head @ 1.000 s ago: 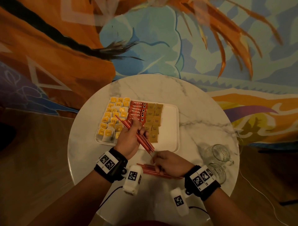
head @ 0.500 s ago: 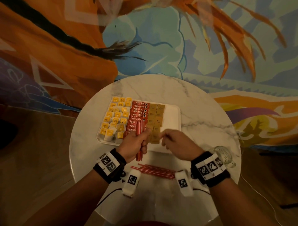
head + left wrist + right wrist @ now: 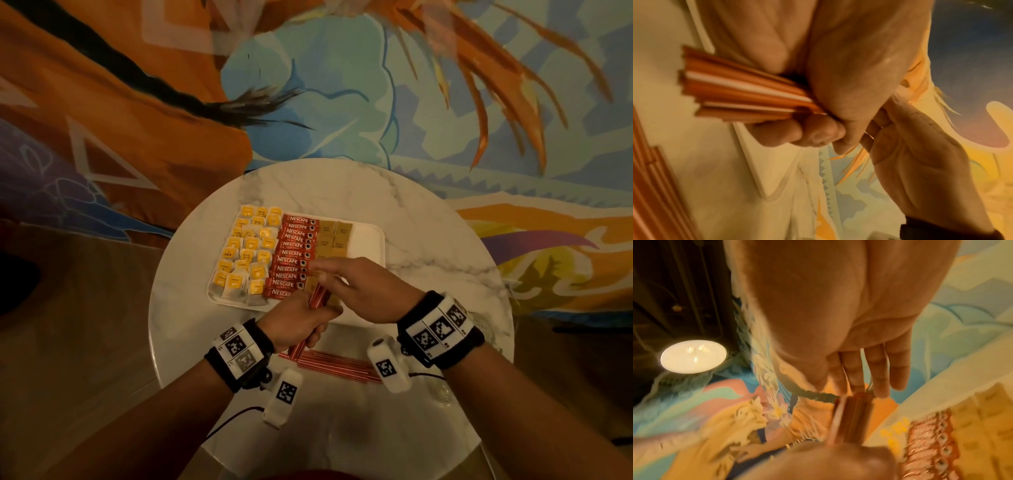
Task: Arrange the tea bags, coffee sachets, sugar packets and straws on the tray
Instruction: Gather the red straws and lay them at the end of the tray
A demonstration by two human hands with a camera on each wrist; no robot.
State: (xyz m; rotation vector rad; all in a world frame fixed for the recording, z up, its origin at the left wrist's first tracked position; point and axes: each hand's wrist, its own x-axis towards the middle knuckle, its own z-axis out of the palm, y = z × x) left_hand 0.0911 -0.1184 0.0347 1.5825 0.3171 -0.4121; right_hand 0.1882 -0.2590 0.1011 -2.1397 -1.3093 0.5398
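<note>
- Grip: left hand (image 3: 301, 322) holds straw bundle (image 3: 317, 298) at lower centre; right hand (image 3: 359, 291), fingers straight, taps its top end.
- Step: squaring straws.
- Next: lay bundle on tray (image 3: 371, 240), bare right section.

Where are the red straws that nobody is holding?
In the head view, the loose red straws lie on the white marble table, nearest the person, between both wrists, just outside the white tray.

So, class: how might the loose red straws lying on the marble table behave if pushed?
The loose straws look thin and round, so they would probably roll or scatter. They seem light. The table looks smooth, likely letting them slide.
</note>
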